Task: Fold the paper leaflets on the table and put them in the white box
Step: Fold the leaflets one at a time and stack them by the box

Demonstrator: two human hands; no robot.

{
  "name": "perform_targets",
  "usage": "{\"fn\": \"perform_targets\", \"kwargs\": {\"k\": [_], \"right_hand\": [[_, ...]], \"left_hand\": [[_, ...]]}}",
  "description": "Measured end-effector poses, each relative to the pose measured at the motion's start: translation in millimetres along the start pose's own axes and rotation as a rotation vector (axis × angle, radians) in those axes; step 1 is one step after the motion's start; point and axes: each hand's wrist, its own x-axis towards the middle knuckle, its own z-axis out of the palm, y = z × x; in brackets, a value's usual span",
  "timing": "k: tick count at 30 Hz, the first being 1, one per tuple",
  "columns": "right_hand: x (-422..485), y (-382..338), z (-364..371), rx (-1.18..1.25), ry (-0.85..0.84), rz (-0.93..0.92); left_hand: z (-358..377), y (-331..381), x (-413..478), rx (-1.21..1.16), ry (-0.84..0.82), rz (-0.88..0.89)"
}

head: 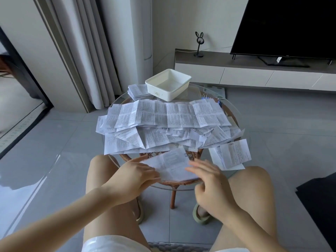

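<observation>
White paper covers most of a round glass table on a rattan frame, seen from above the knees of a seated person. At the near edge, one leaflet lies flat on the glass. The left hand presses on its left end with fingers held straight and the forefinger stretched along the upper edge. The right hand is over the sheet's right end, blurred, its fingers loose and spread and gripping nothing; whether they touch the paper cannot be told.

Beyond the hands, a loose pile of leaflets spreads across the middle of the table, with long creased sheets lying open on top. A few more sheets rest at the right rim, just beside the pile. The white box stands at the far side of the table with nothing visible inside, and a stack of folded leaflets sits just to its left. A binder clip lies to the right of the box. A dark television stands on a low cabinet behind.
</observation>
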Motion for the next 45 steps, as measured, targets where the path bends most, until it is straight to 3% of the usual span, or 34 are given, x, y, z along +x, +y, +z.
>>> {"fn": "perform_targets", "kwargs": {"k": [3,6,9,11,14,16,18,21,23,25,28,33,40,45], "right_hand": [[-5.6,-20.4,-4.5,-0.008,0.021,-0.155],[11.7,-22.2,-9.1,0.073,0.123,-0.030],[37.0,-17.8,-28.3,0.384,0.074,0.152],[55.7,-16.5,-45.6,0.541,0.035,0.192],[85.9,-11.7,-60.8,0.674,0.046,0.203],[100.1,-8.2,-65.0,0.708,0.073,0.192],[105.0,-3.1,-66.8,0.681,0.070,0.140],[90.4,9.5,-59.8,0.461,0.017,-0.004],[71.4,21.0,-46.0,0.186,-0.007,-0.153],[50.6,32.7,-27.4,0.026,-0.068,-0.290],[20.1,42.2,-5.4,-0.020,-0.136,-0.380],[-6.5,55.8,6.4,0.123,-0.186,-0.285],[5.9,45.1,11.6,0.234,-0.050,-0.060],[13.8,42.3,23.0,0.111,0.055,0.084]], "left_hand": [[-12.8,23.0,20.4,-0.256,0.107,-0.303],[-37.5,28.2,39.7,-0.537,0.025,-0.512],[-64.0,17.7,52.5,-0.681,-0.058,-0.571],[-70.2,4.6,57.3,-0.788,0.017,-0.684],[-73.0,-8.8,67.6,-1.141,0.144,-0.819],[-70.8,-10.5,75.0,-1.044,0.162,-0.780],[-68.0,-8.5,77.6,-0.666,0.266,-0.652],[-60.8,-7.3,67.9,-0.096,0.444,-0.140],[-42.0,-5.5,52.3,0.072,0.383,0.079],[-18.2,0.1,34.7,0.125,0.243,0.129],[13.5,7.6,9.8,0.088,0.120,0.121],[28.7,16.7,-7.3,-0.127,0.124,-0.076],[29.5,20.4,0.2,-0.260,0.292,-0.380],[40.2,29.5,5.6,-0.063,0.383,-0.522]]}}
